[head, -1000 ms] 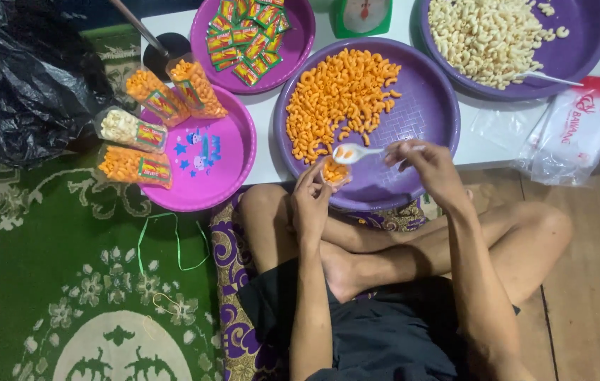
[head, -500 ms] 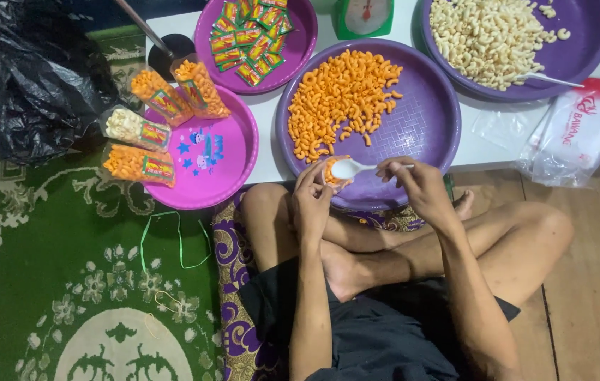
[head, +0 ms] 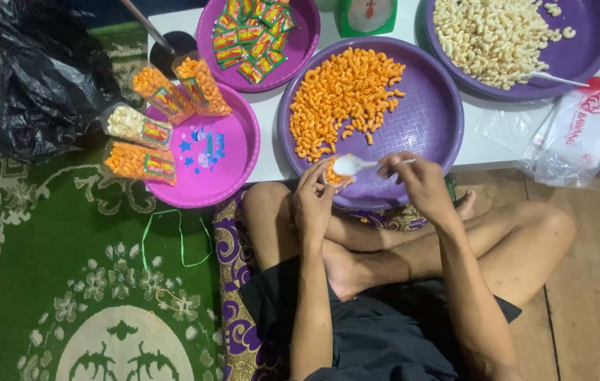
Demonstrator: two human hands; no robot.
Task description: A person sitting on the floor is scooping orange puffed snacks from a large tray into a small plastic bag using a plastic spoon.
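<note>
Person seated cross-legged on the floor, lower centre of the frame. Left hand (head: 312, 204) is clenched around a small clear bag (head: 333, 174) partly filled with orange curled snacks, held upright at the near rim of the large purple tray (head: 427, 120), centre of the frame. Right hand (head: 420, 182) pinches the handle of a white plastic spoon (head: 356, 164); the spoon bowl sits right over the mouth of the bag, handle pointing right. On the purple tray a heap of loose orange snacks (head: 339, 99) covers the left half; the right half is bare. Left of it, a pink tray (head: 229, 159) with a cartoon print; four filled and labelled bags (head: 155, 127) rest on and over its left rim, three orange, one pale. Upper centre, a second pink tray (head: 300, 49) carries small red-and-green sachets (head: 252, 32). Top centre, a green scale (head: 366, 15), partly cut off. Upper right, another purple tray (head: 593, 42) holds pale curled snacks (head: 487, 35) with a white spoon lying in them. Right edge, a pack of clear plastic bags (head: 572, 134) with red print lies on the white surface. Upper left, a crumpled black plastic bag (head: 39, 85). Green patterned rug (head: 67, 282) lower left; a loose green string (head: 173, 236) lies on it.
</note>
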